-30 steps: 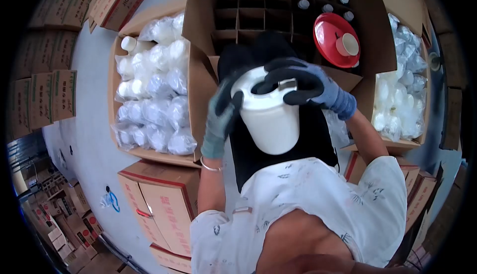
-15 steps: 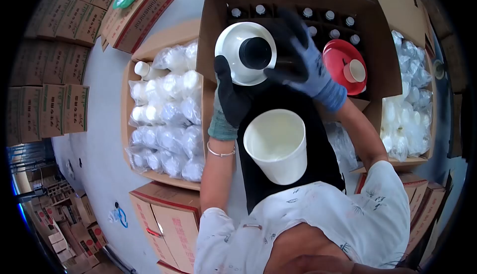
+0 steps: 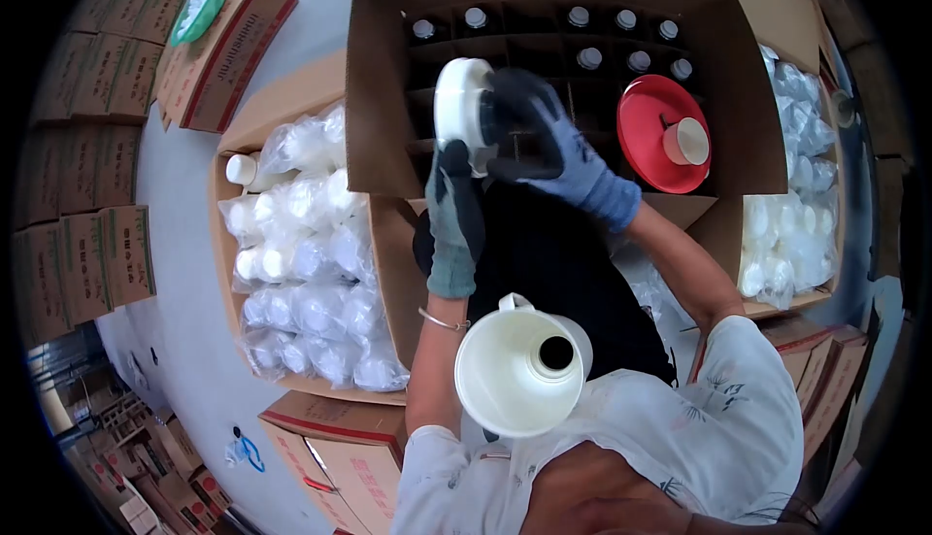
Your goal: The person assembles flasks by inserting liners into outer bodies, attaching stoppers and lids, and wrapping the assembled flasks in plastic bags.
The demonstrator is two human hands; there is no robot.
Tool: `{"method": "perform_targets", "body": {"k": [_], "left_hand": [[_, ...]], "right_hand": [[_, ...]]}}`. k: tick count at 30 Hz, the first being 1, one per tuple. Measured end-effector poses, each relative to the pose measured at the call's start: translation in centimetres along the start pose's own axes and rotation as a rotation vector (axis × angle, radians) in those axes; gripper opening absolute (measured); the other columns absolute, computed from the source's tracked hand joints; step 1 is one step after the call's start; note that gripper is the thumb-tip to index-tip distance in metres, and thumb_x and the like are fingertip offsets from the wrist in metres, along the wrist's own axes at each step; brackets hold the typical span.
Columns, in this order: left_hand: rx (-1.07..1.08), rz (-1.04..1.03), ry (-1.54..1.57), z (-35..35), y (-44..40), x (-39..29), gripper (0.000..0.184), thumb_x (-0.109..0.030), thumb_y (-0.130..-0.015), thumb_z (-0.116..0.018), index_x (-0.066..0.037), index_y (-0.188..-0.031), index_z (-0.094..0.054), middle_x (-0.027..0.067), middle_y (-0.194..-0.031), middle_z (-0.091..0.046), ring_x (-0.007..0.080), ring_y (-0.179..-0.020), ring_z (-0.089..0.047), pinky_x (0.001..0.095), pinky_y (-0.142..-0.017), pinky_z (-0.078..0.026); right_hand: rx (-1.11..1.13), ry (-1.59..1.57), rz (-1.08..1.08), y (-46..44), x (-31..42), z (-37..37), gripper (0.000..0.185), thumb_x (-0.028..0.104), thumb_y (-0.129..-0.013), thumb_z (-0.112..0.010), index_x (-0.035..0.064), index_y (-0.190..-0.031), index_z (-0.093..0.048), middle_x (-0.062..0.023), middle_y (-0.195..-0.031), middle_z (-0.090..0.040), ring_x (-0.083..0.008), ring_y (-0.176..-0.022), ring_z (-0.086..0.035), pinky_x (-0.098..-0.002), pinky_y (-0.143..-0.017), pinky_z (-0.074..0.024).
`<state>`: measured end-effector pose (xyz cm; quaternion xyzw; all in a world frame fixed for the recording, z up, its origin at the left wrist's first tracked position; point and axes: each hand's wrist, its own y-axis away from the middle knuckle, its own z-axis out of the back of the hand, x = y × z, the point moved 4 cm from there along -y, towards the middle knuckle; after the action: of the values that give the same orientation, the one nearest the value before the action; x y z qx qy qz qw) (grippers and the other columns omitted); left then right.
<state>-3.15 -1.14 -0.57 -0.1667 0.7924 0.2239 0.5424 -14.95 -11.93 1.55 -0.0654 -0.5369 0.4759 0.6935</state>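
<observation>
My left hand (image 3: 454,219), in a grey-green glove with black fingers, holds a round white lid (image 3: 460,103) on edge over the divided carton (image 3: 374,98). A black round part (image 3: 488,117) sticks out from the lid's right side. My right hand (image 3: 561,142), in a blue and black glove, has its fingers and thumb spread around that black part; contact is unclear. A white tub (image 3: 495,380) with a handle lies tilted at my lap, its mouth facing the camera. Inside it shows a black round spot (image 3: 556,352).
White-capped bottles (image 3: 588,57) stand in the carton's compartments. A red dish (image 3: 646,137) with a cream cup (image 3: 687,141) rests over its right side. Boxes of plastic-wrapped white items (image 3: 316,253) flank it. A green basket (image 3: 199,13) sits on a carton at upper left.
At first both hands were around the lidded tub. The lid came off in my left hand and has turned on edge. The tub has tipped toward my chest, and my right hand has moved beside the lid.
</observation>
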Motion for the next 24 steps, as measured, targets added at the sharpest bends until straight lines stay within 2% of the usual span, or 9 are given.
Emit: {"method": "perform_targets", "body": {"k": [3, 5, 6, 8, 10, 13, 15, 20, 24], "left_hand": [[0.171, -0.541, -0.714, -2.2, 0.4, -1.8, 0.052, -0.018, -0.094, -0.059, -0.004, -0.141, -0.042, 0.0180, -0.142, -0.042, 0.0306, -0.128, -0.044, 0.0382, -0.106, -0.037], [0.180, -0.588, -1.096, -2.0, -0.7, -0.3, 0.058, -0.017, -0.088, -0.064, -0.012, -0.142, -0.043, 0.0190, -0.148, -0.033, 0.0391, -0.138, -0.027, 0.0490, -0.113, -0.020], [0.145, -0.546, -1.203, -1.9, -1.1, 0.3, 0.059, -0.018, -0.086, -0.067, -0.015, -0.141, -0.045, 0.0196, -0.147, -0.033, 0.0419, -0.138, -0.024, 0.0541, -0.113, -0.016], [0.115, -0.521, -1.119, -1.5, -1.3, 0.4, 0.063, -0.018, -0.085, -0.068, -0.014, -0.142, -0.042, 0.0195, -0.145, -0.035, 0.0413, -0.137, -0.027, 0.0551, -0.112, -0.020], [0.099, -0.528, -0.940, -0.6, -1.5, 0.4, 0.064, -0.016, -0.085, -0.067, -0.011, -0.143, -0.041, 0.0189, -0.145, -0.036, 0.0409, -0.137, -0.028, 0.0551, -0.112, -0.021], [0.039, -0.341, -0.727, 0.4, -2.0, 0.2, 0.055, -0.012, -0.088, -0.064, -0.005, -0.139, -0.044, 0.0177, -0.140, -0.044, 0.0371, -0.131, -0.040, 0.0449, -0.109, -0.033], [-0.010, -0.137, -0.591, 0.4, -1.9, -0.8, 0.048, -0.011, -0.091, -0.060, -0.002, -0.137, -0.046, 0.0162, -0.137, -0.050, 0.0312, -0.126, -0.048, 0.0367, -0.104, -0.040], [-0.022, 0.135, -0.182, 1.7, -2.5, -0.8, 0.042, -0.008, -0.095, -0.051, 0.001, -0.135, -0.047, 0.0154, -0.135, -0.053, 0.0259, -0.124, -0.051, 0.0338, -0.105, -0.039], [0.049, 0.023, 0.054, 2.8, -3.1, -0.3, 0.039, -0.011, -0.098, -0.045, 0.001, -0.134, -0.048, 0.0144, -0.132, -0.055, 0.0244, -0.123, -0.052, 0.0315, -0.106, -0.037]], "right_hand": [[0.028, -0.752, -0.524, 1.5, -4.1, -1.2, 0.074, 0.027, -0.080, -0.077, 0.0082, -0.141, -0.039, -0.0124, -0.130, -0.053, -0.0234, -0.118, -0.053, -0.0374, -0.100, -0.0460], [0.220, -0.988, -0.958, 2.0, -5.9, -0.6, 0.066, 0.033, -0.085, -0.072, 0.0081, -0.139, -0.044, -0.0093, -0.124, -0.058, -0.0200, -0.110, -0.058, -0.0359, -0.095, -0.0489], [0.257, -0.769, -0.965, 3.4, -9.0, -0.6, 0.065, 0.037, -0.085, -0.071, 0.0077, -0.137, -0.045, -0.0108, -0.120, -0.061, -0.0216, -0.105, -0.060, -0.0358, -0.091, -0.0508], [0.373, 0.325, -0.657, 4.4, -13.1, 1.2, 0.072, 0.050, -0.076, -0.071, 0.0063, -0.130, -0.050, -0.0218, -0.118, -0.059, -0.0335, -0.098, -0.063, -0.0399, -0.087, -0.0505], [0.650, 0.708, -0.820, 5.1, -15.6, 1.2, 0.075, 0.051, -0.074, -0.070, 0.0057, -0.130, -0.050, -0.0258, -0.124, -0.054, -0.0389, -0.103, -0.060, -0.0456, -0.091, -0.0471], [0.995, 0.900, -0.719, 4.1, -18.9, -0.1, 0.075, 0.048, -0.076, -0.068, 0.0046, -0.133, -0.047, -0.0287, -0.131, -0.047, -0.0415, -0.115, -0.053, -0.0487, -0.100, -0.0405], [0.494, 0.859, -0.190, 1.5, -22.5, -2.2, 0.075, 0.047, -0.081, -0.066, 0.0014, -0.136, -0.044, -0.0307, -0.136, -0.043, -0.0429, -0.126, -0.044, -0.0481, -0.111, -0.0291], [0.567, 0.873, -0.359, -12.5, -32.6, -10.5, 0.067, 0.042, -0.086, -0.060, 0.0127, -0.142, -0.039, -0.0267, -0.143, -0.038, -0.0436, -0.132, -0.037, -0.0471, -0.108, -0.0340], [0.593, 0.867, -0.448, -13.2, -40.0, -15.6, 0.071, 0.034, -0.082, -0.063, 0.0144, -0.145, -0.035, -0.0248, -0.144, -0.037, -0.0437, -0.133, -0.035, -0.0501, -0.108, -0.0323]]}}
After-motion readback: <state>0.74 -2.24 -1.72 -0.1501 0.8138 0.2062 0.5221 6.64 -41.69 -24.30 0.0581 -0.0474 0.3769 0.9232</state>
